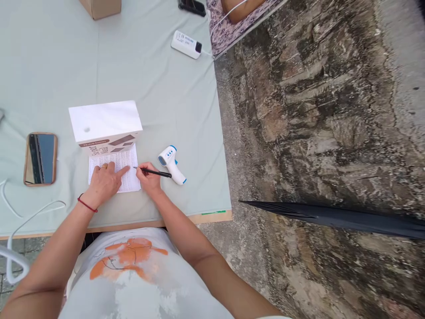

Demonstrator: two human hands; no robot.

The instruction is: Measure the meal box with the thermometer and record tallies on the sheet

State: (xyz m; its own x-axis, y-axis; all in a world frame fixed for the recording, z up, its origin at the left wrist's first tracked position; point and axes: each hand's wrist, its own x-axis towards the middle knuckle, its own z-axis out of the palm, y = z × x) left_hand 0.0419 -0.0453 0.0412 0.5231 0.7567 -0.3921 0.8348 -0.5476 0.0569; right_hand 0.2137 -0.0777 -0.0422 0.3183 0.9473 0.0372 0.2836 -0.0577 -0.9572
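A printed sheet of paper (130,180) covered in small rows lies on the table near its front edge. My left hand (105,177) rests flat on it, index finger stretched toward the sheet's right side; a ring and a red cord bracelet show. At the sheet's right edge, my right hand (149,178) grips a black pen (156,172), its tip pointing left near that finger. A white box (105,122) with brown print stands just behind the sheet and hides its top part. Right of my right hand lies a white and blue infrared thermometer (173,165).
A smartphone (40,158) in a brown case lies at left, near a white cable (31,218). Farther back are a cardboard box (101,8), a white device (186,44) and a black object (192,6). The table's right edge borders a stone wall (315,133).
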